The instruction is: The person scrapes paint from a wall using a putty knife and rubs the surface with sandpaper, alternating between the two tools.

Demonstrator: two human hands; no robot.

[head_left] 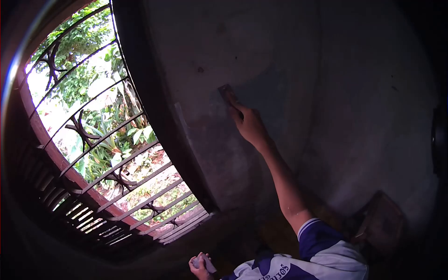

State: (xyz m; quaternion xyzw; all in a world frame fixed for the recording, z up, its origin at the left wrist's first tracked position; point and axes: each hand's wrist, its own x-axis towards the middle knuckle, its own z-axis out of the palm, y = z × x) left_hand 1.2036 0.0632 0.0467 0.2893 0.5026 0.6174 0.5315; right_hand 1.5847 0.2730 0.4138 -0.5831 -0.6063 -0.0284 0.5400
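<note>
My right hand (250, 125) is raised to the wall at arm's length, its fingers wrapped round the handle of a putty knife (225, 91). The flat blade lies right at the wall surface (275, 88), beside a darker grey smeared patch. Low in the view, close to my body, my left hand (199, 267) is closed around a pale grey, flat-sided piece (208, 265). What that piece is, I cannot tell.
A window with dark metal bars (122, 123) and a reddish frame (58, 156) fills the left side, with bright plants outside. Dark slatted shutters (79, 219) sit below it. A brownish boxy object (382, 219) stands at the lower right in shadow.
</note>
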